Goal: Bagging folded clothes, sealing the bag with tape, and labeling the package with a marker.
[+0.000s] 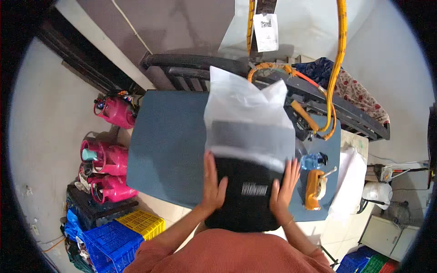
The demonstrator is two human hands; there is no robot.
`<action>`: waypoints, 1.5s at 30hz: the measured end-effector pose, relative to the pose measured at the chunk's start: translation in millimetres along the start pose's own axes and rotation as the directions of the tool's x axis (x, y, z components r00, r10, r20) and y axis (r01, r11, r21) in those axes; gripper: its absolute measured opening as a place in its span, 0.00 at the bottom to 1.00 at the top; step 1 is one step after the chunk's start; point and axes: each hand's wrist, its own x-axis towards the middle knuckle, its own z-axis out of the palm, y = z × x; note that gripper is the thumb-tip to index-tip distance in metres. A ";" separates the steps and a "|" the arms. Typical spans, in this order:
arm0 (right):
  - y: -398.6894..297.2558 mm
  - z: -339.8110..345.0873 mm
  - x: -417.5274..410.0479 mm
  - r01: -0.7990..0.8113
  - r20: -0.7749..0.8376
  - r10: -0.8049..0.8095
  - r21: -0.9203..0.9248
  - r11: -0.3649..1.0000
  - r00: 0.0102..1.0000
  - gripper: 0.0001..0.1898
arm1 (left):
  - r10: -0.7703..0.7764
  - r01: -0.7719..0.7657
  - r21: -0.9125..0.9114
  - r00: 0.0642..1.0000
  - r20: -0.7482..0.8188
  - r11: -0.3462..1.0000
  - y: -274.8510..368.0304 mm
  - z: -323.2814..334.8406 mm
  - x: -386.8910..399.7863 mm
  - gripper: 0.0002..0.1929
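Observation:
Between my hands is a black, soft-looking folded item (pixel 244 208), perhaps cloth, bearing a small white label (pixel 254 189) with a printed code. A translucent white plastic bag (pixel 245 99) extends beyond its far end, loose and creased at the top. Whether the bag encloses the whole black item is hard to tell. My left hand (pixel 213 186) holds the left edge, thumb on top and fingers stretched along the side. On the opposite edge, my right hand (pixel 285 189) has a similar hold. The near end lies close to my body.
Under the bag is a grey-blue table (pixel 167 143). At its right are an orange tape dispenser (pixel 313 191), a blue bottle (pixel 311 161) and a black device (pixel 297 121) beside an orange-wrapped cable (pixel 331 102). Pink gas cylinders (pixel 111 158) and a blue crate (pixel 114 244) stand left.

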 end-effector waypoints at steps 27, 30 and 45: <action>137.9 24.1 14.9 -0.334 0.169 0.291 0.573 0.748 0.942 0.23 | -0.153 -0.010 -0.455 0.935 -0.320 0.890 -70.0 5.1 17.6 0.04; 137.2 21.0 11.1 -0.245 0.069 0.256 0.602 0.760 0.964 0.20 | -0.343 0.136 -0.675 0.921 -0.182 0.725 -88.7 11.4 2.7 0.08; 71.8 -31.7 12.2 -0.352 0.367 0.179 0.485 0.800 0.913 0.11 | -0.275 0.275 -0.494 0.959 0.075 0.825 -39.9 -15.6 -26.2 0.15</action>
